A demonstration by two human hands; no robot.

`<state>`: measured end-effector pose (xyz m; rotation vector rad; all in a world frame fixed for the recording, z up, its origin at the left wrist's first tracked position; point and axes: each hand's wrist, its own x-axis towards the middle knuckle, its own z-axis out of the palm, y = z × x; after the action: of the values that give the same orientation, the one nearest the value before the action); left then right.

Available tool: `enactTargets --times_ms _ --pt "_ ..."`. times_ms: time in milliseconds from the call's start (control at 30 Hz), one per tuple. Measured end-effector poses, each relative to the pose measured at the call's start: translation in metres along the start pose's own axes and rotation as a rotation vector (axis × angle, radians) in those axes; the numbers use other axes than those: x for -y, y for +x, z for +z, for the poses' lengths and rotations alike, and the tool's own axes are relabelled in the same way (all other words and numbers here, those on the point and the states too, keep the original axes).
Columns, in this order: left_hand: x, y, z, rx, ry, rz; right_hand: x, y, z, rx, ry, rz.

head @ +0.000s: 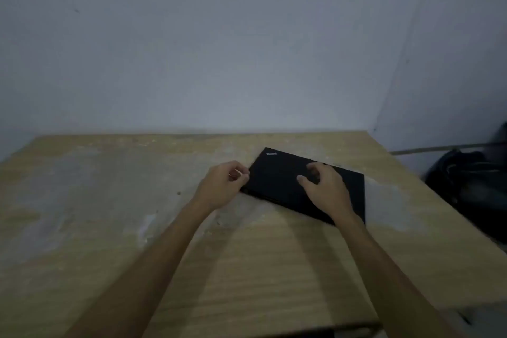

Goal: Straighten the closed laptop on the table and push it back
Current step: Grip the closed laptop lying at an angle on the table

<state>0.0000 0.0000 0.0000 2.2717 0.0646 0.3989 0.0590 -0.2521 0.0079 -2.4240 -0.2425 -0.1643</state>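
Note:
A closed black laptop (277, 175) lies askew on the worn wooden table (109, 200), right of centre, its lid logo toward the far left corner. My left hand (223, 186) curls against the laptop's left edge, fingertips touching it. Over the lid my right hand (326, 186) rests with bent, spread fingers pressing on top; it hides part of the lid. Neither hand grips the laptop.
A pale wall (247, 49) runs right behind the table's far edge, with a side wall meeting it at the right. A dark bag-like heap (472, 186) sits past the table's right edge. The near table edge shows at the bottom.

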Motion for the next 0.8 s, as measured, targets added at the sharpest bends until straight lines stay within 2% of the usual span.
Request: enactTargets --times_ms 100,233,333,433,600,800 --pt "0.0 0.013 0.02 -0.004 0.061 0.002 -0.032 0.001 -0.007 -0.096 -0.132 0.149" --pt "0.003 0.034 0.048 0.078 0.201 -0.126 -0.059 0.007 -0.004 -0.053 -0.198 0.353" --pt "0.004 0.049 0.064 0.124 0.345 -0.155 -0.064 0.015 -0.001 0.003 -0.212 0.433" --pt "0.001 0.06 0.076 0.087 0.394 -0.143 -0.067 0.02 0.002 -0.004 -0.219 0.442" --pt "0.001 0.083 0.072 0.086 0.266 -0.297 -0.065 0.025 -0.002 -0.096 -0.123 0.427" --pt "0.0 0.088 0.06 0.127 -0.019 -0.414 -0.06 0.026 -0.005 -0.188 -0.004 0.406"
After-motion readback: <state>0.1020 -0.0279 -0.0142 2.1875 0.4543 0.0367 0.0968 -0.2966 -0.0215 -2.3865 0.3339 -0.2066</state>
